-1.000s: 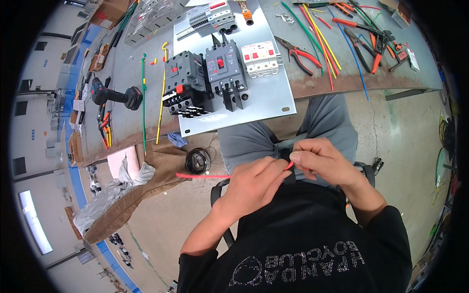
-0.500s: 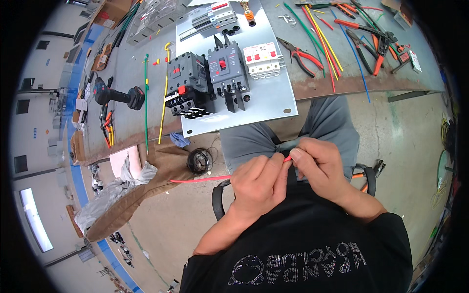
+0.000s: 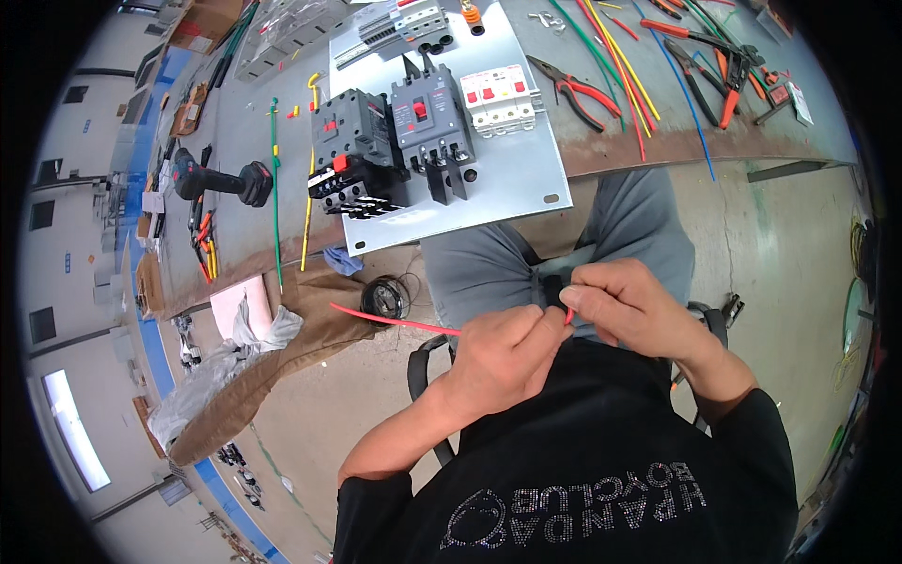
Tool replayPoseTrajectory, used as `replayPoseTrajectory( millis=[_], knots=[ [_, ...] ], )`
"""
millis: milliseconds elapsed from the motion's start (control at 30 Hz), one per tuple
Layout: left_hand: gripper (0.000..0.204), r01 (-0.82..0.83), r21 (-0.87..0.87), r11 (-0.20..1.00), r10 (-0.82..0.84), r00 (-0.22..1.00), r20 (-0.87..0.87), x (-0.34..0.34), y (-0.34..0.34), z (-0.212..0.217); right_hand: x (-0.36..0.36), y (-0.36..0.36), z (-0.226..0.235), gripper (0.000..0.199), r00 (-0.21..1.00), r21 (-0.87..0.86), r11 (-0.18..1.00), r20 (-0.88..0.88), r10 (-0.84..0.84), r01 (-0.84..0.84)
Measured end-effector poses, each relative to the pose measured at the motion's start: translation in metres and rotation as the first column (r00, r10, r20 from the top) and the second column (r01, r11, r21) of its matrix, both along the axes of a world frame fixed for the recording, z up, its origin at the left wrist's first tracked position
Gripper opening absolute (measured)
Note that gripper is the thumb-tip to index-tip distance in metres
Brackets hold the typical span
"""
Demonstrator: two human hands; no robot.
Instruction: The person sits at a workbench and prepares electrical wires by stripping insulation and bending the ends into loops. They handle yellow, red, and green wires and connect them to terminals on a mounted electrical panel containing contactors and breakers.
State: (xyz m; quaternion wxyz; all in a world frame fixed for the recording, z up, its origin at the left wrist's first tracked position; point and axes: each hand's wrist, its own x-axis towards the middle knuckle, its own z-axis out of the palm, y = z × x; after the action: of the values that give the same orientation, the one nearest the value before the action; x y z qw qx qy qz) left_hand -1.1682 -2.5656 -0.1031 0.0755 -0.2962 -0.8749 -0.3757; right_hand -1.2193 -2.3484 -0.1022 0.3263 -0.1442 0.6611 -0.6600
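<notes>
A red wire (image 3: 399, 322) runs through my left hand (image 3: 503, 355), and its loose end sticks out to the left. My left fingers are closed round it in front of my lap. My right hand (image 3: 620, 305) pinches the wire's other end, which shows bent between the two hands. Beyond them on the workbench lies a metal mounting plate (image 3: 451, 218). It carries a grey circuit breaker (image 3: 427, 113), a black contactor (image 3: 352, 136) and a white miniature breaker (image 3: 498, 99).
Red-handled pliers (image 3: 578, 91), cut coloured wires (image 3: 620, 66) and a crimping tool (image 3: 738, 70) lie on the right of the bench. A cordless drill (image 3: 221, 179) lies at left. Below the bench are a black wire coil (image 3: 383, 299) and brown cardboard (image 3: 225, 418).
The view has shifted slightly. The wire's right end now bends between my hands, and its left end tilts up more. Both hands still hold the wire.
</notes>
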Motion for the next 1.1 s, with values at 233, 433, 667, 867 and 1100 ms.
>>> replayPoseTrajectory(
  millis=[233,433,667,867,1100],
  knots=[
    [0.026,0.179,-0.003,0.984,-0.179,0.984,0.004,0.002,-0.006,-0.007,-0.020,0.006,0.001,0.040,0.891,-0.038,0.948,0.332,0.311,-0.317],
    [0.027,0.205,-0.050,0.977,-0.206,0.979,-0.003,-0.003,-0.014,-0.011,-0.021,0.003,-0.018,0.040,0.838,-0.172,0.940,0.426,0.341,-0.295],
    [0.031,0.044,-0.117,0.992,-0.039,0.998,0.045,-0.004,-0.012,0.008,-0.022,0.002,0.001,0.039,0.948,-0.064,0.987,0.273,0.161,-0.149],
    [0.029,-0.229,0.003,0.973,0.229,0.973,0.037,0.005,0.002,-0.001,0.000,-0.016,0.007,0.036,0.991,-0.062,0.990,-0.037,-0.130,0.128],
    [0.021,-0.391,0.213,0.895,0.371,0.919,0.131,-0.002,0.009,-0.020,-0.039,-0.008,-0.007,0.031,0.998,0.020,0.997,-0.004,-0.069,0.069]
  ],
)
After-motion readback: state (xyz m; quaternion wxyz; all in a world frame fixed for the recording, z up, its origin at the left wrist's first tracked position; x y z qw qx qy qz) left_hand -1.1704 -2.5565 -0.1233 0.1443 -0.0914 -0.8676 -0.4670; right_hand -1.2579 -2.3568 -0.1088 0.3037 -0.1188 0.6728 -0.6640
